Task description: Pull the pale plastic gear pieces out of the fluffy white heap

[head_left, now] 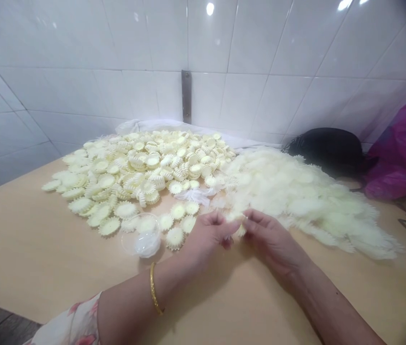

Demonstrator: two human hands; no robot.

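Observation:
My left hand and my right hand meet above the near middle of the table. Their fingers pinch a small pale yellow scalloped disc, mostly covered by the fingertips. Left of my left hand lie several loose scalloped discs, flat on the wood. A small clear plastic tub stands beside them, with something whitish and see-through in it. Behind is a broad heap of the same ridged discs. Beyond my right hand spreads a heap of thin, frilly, pale yellow pieces.
The light wooden table meets a white tiled wall with a metal strip. White sheeting edges the heaps. A white crumpled scrap lies between them. At right are a black rounded object and a pink plastic bag.

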